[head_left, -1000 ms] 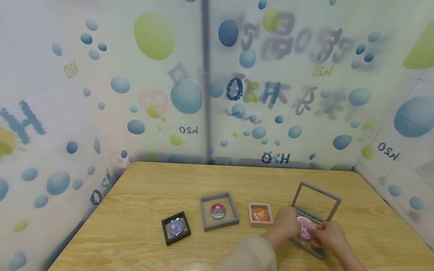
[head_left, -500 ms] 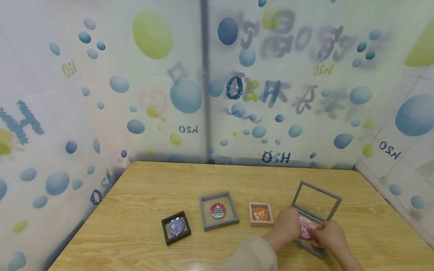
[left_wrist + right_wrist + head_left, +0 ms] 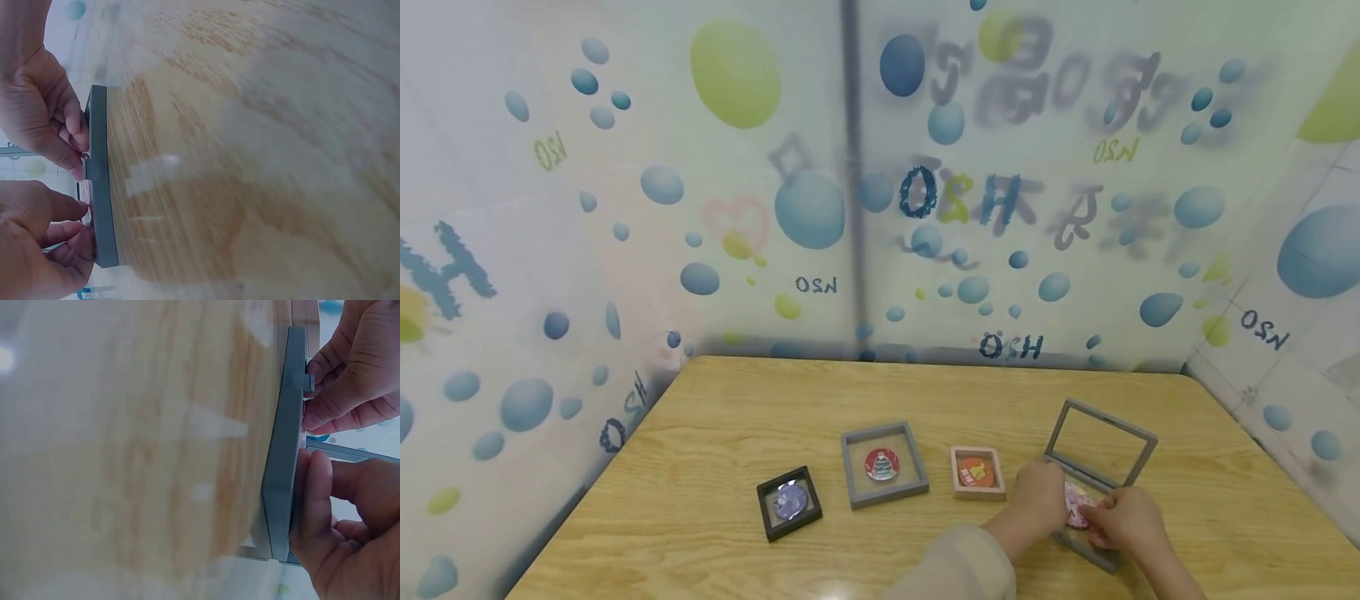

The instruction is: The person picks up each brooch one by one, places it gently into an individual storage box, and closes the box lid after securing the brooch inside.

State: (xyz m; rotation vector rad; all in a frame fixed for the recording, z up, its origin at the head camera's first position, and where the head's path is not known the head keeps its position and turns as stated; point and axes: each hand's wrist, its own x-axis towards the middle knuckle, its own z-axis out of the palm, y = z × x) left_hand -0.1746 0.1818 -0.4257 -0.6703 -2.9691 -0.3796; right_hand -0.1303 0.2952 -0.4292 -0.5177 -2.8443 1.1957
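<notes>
Head view: hands [image 3: 1078, 508] pinch round pink badge [image 3: 1077, 505], square grey frame [image 3: 1097, 467].

both hands close together, fingers curled: left hand [image 3: 1037, 498], right hand [image 3: 1126, 520]

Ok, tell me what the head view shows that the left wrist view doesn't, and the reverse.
Only the head view shows the pink round badge held between both hands, the raised lid, and three other framed badges: black frame, grey frame, pink frame. Only the left wrist view shows the open grey frame edge-on, its base flat on the table. Both show the left hand and right hand at that frame.
</notes>
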